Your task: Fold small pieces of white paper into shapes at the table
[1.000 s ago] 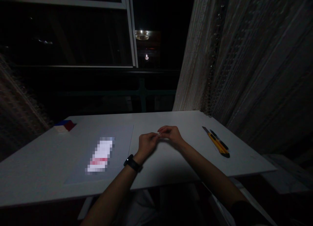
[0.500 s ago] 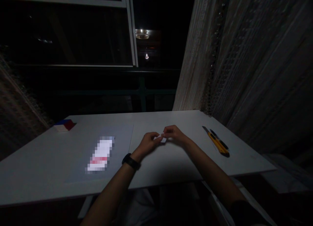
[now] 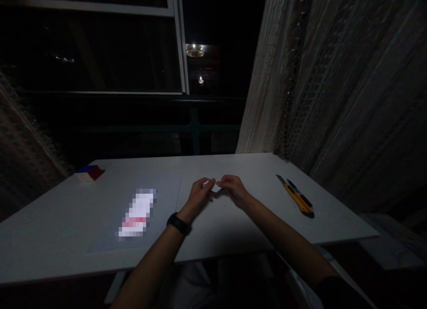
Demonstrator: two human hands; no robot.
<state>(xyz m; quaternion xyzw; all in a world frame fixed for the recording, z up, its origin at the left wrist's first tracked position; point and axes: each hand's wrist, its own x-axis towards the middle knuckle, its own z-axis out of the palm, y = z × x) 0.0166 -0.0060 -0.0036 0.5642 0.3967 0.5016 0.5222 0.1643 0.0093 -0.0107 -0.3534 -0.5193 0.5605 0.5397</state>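
White on white: a small white slip (image 3: 215, 187), paper by the look of it, is pinched between both hands just above the pale table (image 3: 240, 164), near its middle. The room is so dim that we can make out little of the slip beyond its colour. The left hand (image 3: 199, 195), a black wristwatch (image 3: 179, 223) on its wrist, closes thumb and forefinger on the slip's left end. The right hand (image 3: 232, 189) closes on the right end, and the two sets of fingertips nearly meet. Gripped at both ends and clear of the surface, the slip is, we judge, held steady for fine finger work that one hand alone could not manage. A yellow utility knife (image 3: 295, 197) and a black pen (image 3: 300, 193) lie side by side to the right, well apart from the hands. We read that as tools parked within the right hand's reach but out of the way. Left of the hands a grey sheet (image 3: 160, 180) lies flat on the table with a pale, pixelated item (image 3: 136, 212) on it. A red-and-blue block (image 3: 88, 172) sits at the far left corner. A dark window (image 3: 180, 42) fills the background, with a pale curtain (image 3: 333, 99) hanging at the right.
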